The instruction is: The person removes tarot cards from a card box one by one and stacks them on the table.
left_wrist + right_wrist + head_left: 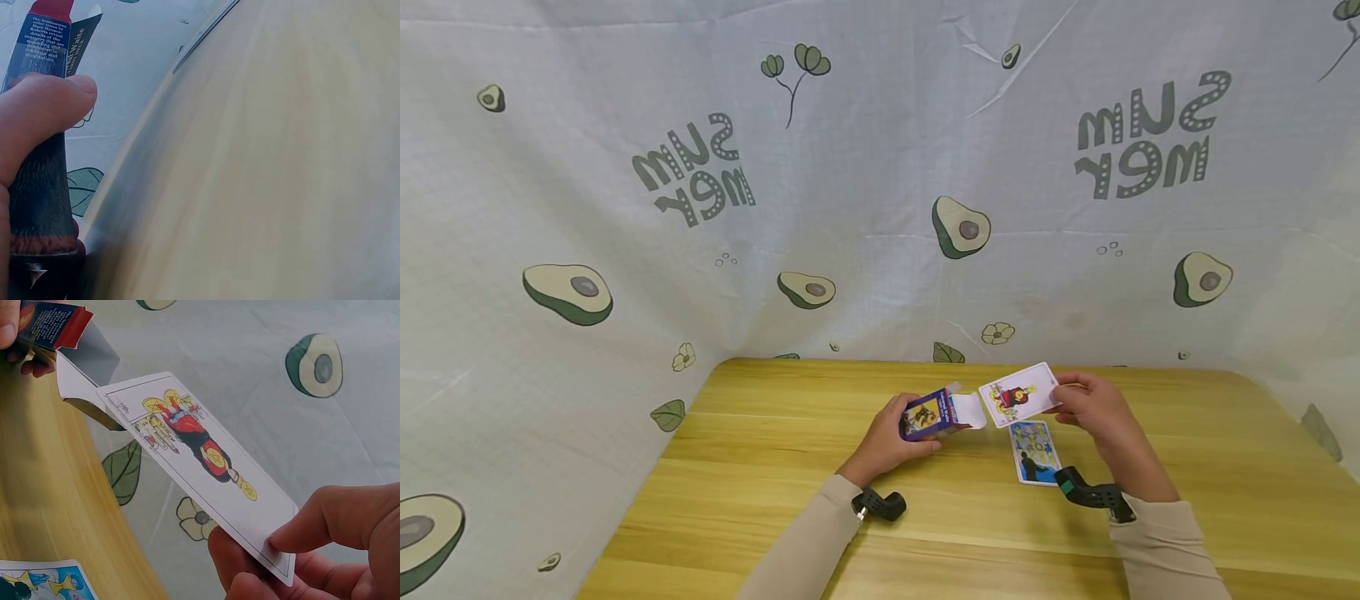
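My left hand (889, 435) grips a small blue and purple card box (925, 416), thumb along its narrow side in the left wrist view. The box's end flap (972, 410) stands open toward the right. Between thumb and fingers, my right hand (1093, 406) pinches one end of a tarot card (1019, 394) with a red-robed figure and yellow coins. The card's far end points at the box opening and overlaps the flap in the right wrist view. Below it, a second tarot card (1034, 452), blue and yellow, lies face up on the table.
The wooden table (760, 483) has its back edge against a white curtain (865, 167) printed with avocados and lettering. A black wrist camera (880, 504) is strapped on the left wrist, another black camera (1086, 492) on the right, close to the lying card.
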Tool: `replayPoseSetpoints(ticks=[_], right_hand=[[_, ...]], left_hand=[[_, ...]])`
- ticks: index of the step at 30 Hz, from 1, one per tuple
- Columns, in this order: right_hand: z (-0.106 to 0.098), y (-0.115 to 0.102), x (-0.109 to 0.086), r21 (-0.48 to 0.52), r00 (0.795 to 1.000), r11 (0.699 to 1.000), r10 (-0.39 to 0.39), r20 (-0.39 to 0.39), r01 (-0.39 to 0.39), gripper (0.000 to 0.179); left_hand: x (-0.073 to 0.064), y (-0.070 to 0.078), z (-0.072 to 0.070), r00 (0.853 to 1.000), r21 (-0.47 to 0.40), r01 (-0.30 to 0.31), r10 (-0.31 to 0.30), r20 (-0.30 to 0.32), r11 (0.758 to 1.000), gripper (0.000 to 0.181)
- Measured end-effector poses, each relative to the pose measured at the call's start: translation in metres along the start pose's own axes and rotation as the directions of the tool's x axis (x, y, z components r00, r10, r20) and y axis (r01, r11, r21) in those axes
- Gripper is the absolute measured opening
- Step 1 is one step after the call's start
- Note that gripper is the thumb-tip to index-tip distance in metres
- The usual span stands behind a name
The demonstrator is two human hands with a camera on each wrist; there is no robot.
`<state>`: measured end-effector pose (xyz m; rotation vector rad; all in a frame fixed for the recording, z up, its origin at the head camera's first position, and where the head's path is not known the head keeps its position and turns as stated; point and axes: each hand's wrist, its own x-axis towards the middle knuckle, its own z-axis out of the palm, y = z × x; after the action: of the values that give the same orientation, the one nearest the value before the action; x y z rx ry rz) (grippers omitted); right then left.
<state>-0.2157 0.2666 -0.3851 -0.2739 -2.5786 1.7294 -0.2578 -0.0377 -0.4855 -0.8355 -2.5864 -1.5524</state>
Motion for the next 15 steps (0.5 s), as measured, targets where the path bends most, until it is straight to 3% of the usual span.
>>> replayPoseSetpoints(ticks=[15], right_hand=[[-0.0054,0.0020,0.0010,-0.018,1.000,1.000,-0.019,0.016,0.020,0.044]], left_hand=[[0.0011,0.0020,0.0000,1.000,-0.008,0.005,-0.005,-0.004,1.000,0.068]])
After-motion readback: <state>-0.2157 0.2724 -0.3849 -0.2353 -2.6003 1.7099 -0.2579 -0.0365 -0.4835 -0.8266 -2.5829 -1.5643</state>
